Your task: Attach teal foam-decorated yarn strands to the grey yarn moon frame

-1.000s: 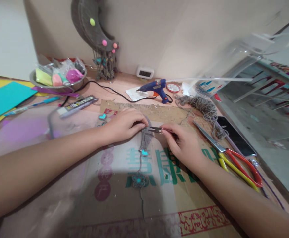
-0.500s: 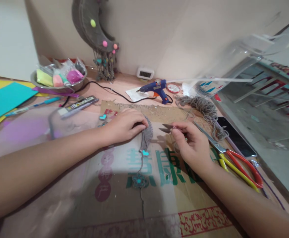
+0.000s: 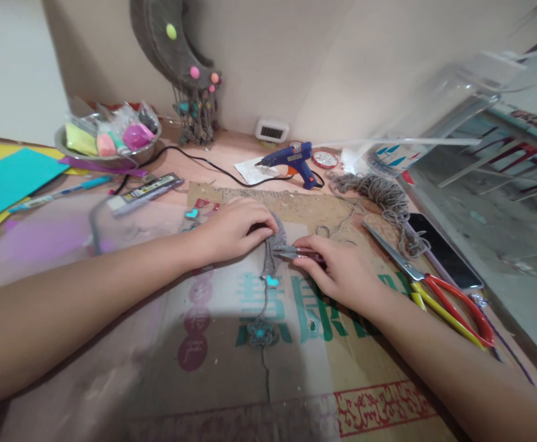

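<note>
My left hand (image 3: 238,230) pinches a small grey crescent-shaped piece (image 3: 276,236) against the cardboard, its fingers covering the left edge. From its lower end hangs a grey cord (image 3: 264,301) with a turquoise heart (image 3: 272,282) and, below it, a grey flower (image 3: 261,332) with a turquoise centre. My right hand (image 3: 337,264) is closed around small pointed scissors (image 3: 290,250). Their blades lie nearly together, with the tips at the grey piece just below my left fingertips. Most of the scissors' handle is hidden in the hand.
Cardboard (image 3: 369,380) covers the work area. Behind lie a blue glue gun (image 3: 289,161) with its cord and a small digital clock (image 3: 272,131). Large scissors (image 3: 427,279), a phone (image 3: 447,248) and grey yarn (image 3: 378,199) are at right. A bowl (image 3: 107,156) of bagged clay sits back left.
My right hand has moved left, bringing the small scissors to the grey piece; their blades were spread and now are nearly closed. My left hand stays on the piece.
</note>
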The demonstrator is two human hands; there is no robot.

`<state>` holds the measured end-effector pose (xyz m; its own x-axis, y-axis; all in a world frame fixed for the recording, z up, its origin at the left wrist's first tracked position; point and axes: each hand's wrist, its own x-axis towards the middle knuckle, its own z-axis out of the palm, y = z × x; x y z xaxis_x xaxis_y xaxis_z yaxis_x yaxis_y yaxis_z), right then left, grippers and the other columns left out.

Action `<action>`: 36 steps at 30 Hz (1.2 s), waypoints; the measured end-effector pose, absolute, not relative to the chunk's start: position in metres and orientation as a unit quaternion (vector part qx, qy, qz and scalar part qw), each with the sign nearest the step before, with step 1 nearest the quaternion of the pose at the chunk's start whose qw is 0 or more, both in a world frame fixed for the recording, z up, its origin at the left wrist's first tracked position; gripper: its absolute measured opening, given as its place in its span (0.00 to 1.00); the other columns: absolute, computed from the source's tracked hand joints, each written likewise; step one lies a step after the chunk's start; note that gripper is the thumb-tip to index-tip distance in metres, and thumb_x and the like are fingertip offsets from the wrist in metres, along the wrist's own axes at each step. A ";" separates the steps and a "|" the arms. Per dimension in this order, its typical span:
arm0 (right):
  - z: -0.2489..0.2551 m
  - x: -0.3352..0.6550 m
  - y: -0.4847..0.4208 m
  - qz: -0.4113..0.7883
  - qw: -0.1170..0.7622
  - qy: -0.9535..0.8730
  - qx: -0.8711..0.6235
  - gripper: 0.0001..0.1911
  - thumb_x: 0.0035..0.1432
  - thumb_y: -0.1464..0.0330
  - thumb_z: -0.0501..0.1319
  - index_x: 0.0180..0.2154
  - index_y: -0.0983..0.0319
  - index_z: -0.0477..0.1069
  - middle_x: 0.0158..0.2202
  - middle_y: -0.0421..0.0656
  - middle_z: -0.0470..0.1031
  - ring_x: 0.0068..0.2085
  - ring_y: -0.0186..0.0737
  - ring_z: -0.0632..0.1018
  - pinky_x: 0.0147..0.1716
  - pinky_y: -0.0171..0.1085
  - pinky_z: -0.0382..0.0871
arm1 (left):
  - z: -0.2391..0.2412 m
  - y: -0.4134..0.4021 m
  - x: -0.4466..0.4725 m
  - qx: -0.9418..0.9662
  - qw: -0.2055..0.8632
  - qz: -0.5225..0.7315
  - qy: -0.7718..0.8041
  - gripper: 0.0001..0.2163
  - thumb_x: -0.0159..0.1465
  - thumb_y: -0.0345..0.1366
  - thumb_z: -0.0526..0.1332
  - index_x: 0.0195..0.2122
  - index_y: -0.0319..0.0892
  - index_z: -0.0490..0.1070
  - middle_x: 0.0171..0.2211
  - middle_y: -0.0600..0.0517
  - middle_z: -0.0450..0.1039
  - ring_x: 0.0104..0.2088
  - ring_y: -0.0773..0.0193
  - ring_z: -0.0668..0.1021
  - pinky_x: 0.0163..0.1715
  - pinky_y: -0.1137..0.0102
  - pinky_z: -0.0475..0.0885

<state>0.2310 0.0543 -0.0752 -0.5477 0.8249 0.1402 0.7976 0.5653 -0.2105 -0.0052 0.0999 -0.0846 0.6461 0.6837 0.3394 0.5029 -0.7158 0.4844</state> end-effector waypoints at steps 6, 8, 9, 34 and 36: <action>-0.075 0.225 0.054 0.050 0.085 -0.884 -0.456 0.13 0.63 0.59 0.56 0.43 0.59 0.71 0.35 0.42 0.81 0.32 0.41 0.79 0.28 0.36 0.62 | -0.085 0.100 -0.005 0.893 0.171 0.254 0.331 0.07 0.65 0.33 0.57 0.38 0.41 0.74 0.40 0.50 0.78 0.44 0.59 0.75 0.48 0.63 0.66; -0.075 0.224 0.054 0.050 0.079 -0.884 -0.459 0.13 0.64 0.59 0.55 0.43 0.59 0.70 0.34 0.41 0.80 0.31 0.41 0.79 0.28 0.36 0.61 | -0.084 0.100 -0.005 0.893 0.170 0.251 0.331 0.07 0.65 0.32 0.57 0.38 0.40 0.74 0.39 0.49 0.78 0.44 0.59 0.75 0.48 0.63 0.66; -0.075 0.224 0.053 0.049 0.078 -0.884 -0.459 0.13 0.64 0.59 0.55 0.43 0.59 0.70 0.34 0.41 0.80 0.31 0.41 0.79 0.28 0.36 0.61 | -0.084 0.100 -0.005 0.894 0.169 0.250 0.331 0.07 0.65 0.32 0.57 0.38 0.40 0.74 0.40 0.49 0.78 0.44 0.59 0.75 0.48 0.63 0.66; -0.077 0.224 0.052 0.049 0.095 -0.887 -0.449 0.13 0.64 0.59 0.55 0.41 0.59 0.72 0.32 0.41 0.80 0.31 0.40 0.79 0.27 0.35 0.62 | -0.084 0.099 -0.005 0.893 0.176 0.252 0.330 0.07 0.65 0.32 0.56 0.38 0.41 0.74 0.40 0.49 0.78 0.44 0.59 0.76 0.48 0.62 0.66; -0.078 0.225 0.053 0.073 0.108 -0.880 -0.457 0.13 0.64 0.59 0.55 0.42 0.59 0.72 0.34 0.42 0.80 0.32 0.40 0.79 0.29 0.35 0.64 | -0.083 0.099 -0.005 0.893 0.177 0.252 0.329 0.07 0.65 0.32 0.56 0.38 0.41 0.74 0.40 0.50 0.78 0.44 0.59 0.76 0.48 0.62 0.66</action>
<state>0.2248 0.0528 -0.0777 -0.5592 0.8197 0.1238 0.7881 0.5720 -0.2273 -0.0051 0.0992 -0.0833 0.6561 0.6766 0.3341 0.4976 -0.7208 0.4825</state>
